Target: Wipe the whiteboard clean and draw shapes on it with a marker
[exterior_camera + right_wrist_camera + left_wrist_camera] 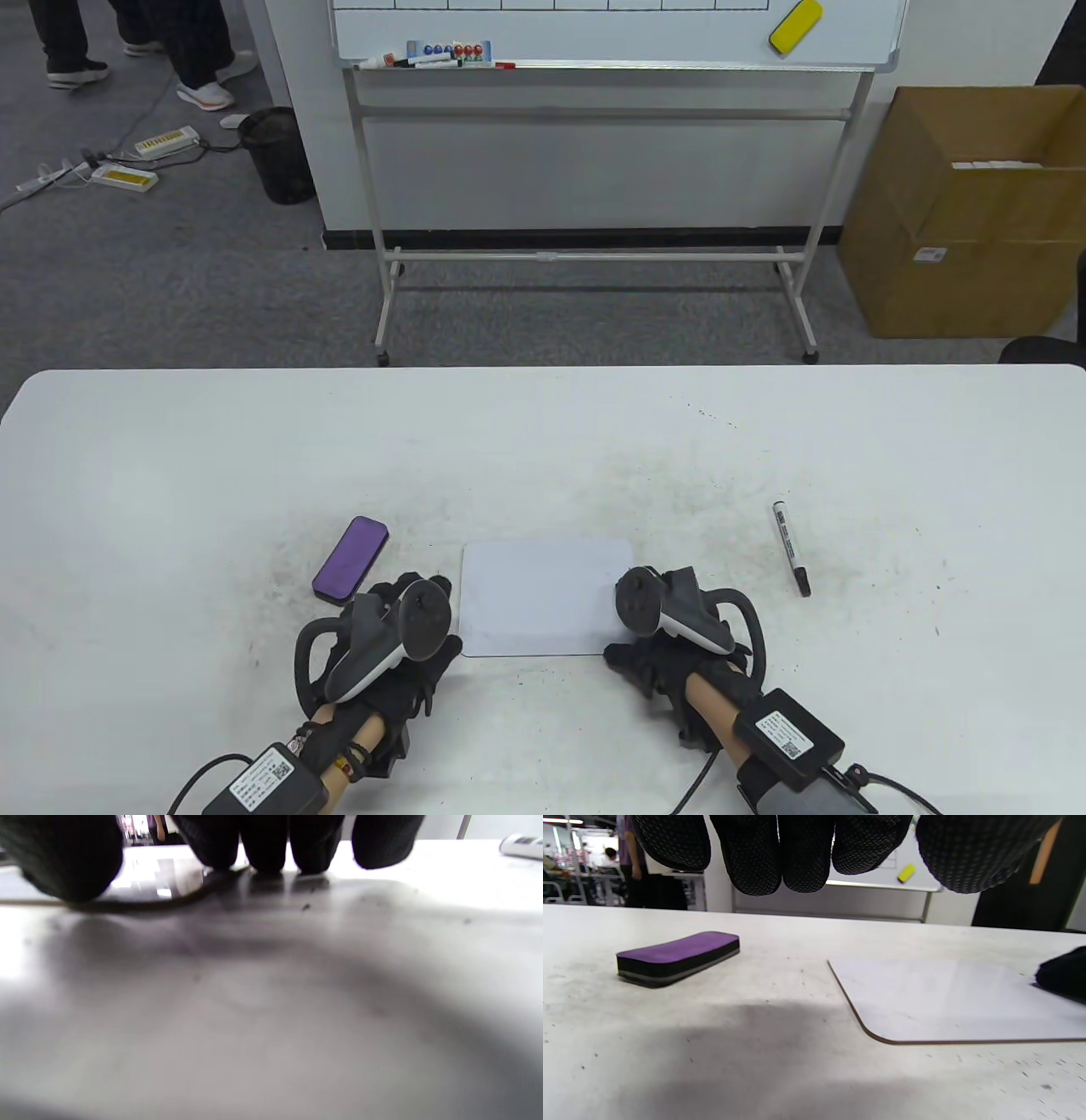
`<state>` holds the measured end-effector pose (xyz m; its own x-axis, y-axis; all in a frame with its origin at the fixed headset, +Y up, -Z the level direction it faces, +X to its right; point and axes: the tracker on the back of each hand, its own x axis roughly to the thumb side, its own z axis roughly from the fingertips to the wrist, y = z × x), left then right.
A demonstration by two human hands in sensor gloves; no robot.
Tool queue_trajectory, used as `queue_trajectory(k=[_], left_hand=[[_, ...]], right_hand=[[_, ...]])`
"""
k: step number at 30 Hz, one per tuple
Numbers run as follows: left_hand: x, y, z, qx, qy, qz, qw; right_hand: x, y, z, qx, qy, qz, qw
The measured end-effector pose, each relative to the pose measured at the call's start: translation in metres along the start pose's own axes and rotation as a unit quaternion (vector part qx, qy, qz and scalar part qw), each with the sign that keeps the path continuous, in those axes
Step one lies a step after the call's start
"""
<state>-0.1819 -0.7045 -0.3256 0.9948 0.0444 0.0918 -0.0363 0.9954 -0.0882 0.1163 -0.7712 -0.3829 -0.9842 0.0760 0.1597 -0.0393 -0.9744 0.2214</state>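
While both hands idle at near table [170,475] edge: board [543,594] flat between them, blank, thin, rounded corners; eraser [350,559] just left of board, apart from it; marker [791,548] off to right, well apart, capped, black tip end nearer

Left hand [399,654] beside board's left edge, fingers [757,861] straight, hanging above table, holding nothing. Right hand [657,645] at board's near right corner, fingers [265,844] straight, tips down on corner or table right at it, cannot tell which; gripping nothing

Handling, judged: board stiff, light, glossy, likely to slide under wiping, so press flat on a corner. Eraser light, foam-like, felt side down; pinch across long sides. Marker slim, hard, may roll; pinch mid-barrel, pull cap
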Motion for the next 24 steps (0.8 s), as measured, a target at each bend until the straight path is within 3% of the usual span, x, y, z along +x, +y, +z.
queue_trajectory(k=[4, 9, 13, 20, 24], left_hand=[[-0.001, -0.014, 0.001, 0.01, -0.008, 0.004, 1.0], [-0.003, -0.014, -0.005, 0.021, -0.017, 0.029, 0.999], [-0.006, -0.014, -0.003, 0.011, -0.039, 0.036, 0.999], [0.0, -0.013, -0.002, -0.014, -0.071, 0.051, 0.996], [0.008, -0.014, 0.001, -0.027, -0.091, 0.041, 0.995]], right_hand=[[-0.009, -0.015, 0.006, -0.05, 0.007, -0.075, 0.996], [-0.019, -0.028, 0.01, -0.094, 0.039, -0.114, 0.988], [-0.034, -0.045, 0.011, -0.122, 0.073, -0.084, 0.986], [-0.104, -0.073, -0.016, -0.129, 0.229, -0.088, 0.961], [-0.125, -0.069, -0.04, -0.121, 0.268, 0.004, 0.956]])
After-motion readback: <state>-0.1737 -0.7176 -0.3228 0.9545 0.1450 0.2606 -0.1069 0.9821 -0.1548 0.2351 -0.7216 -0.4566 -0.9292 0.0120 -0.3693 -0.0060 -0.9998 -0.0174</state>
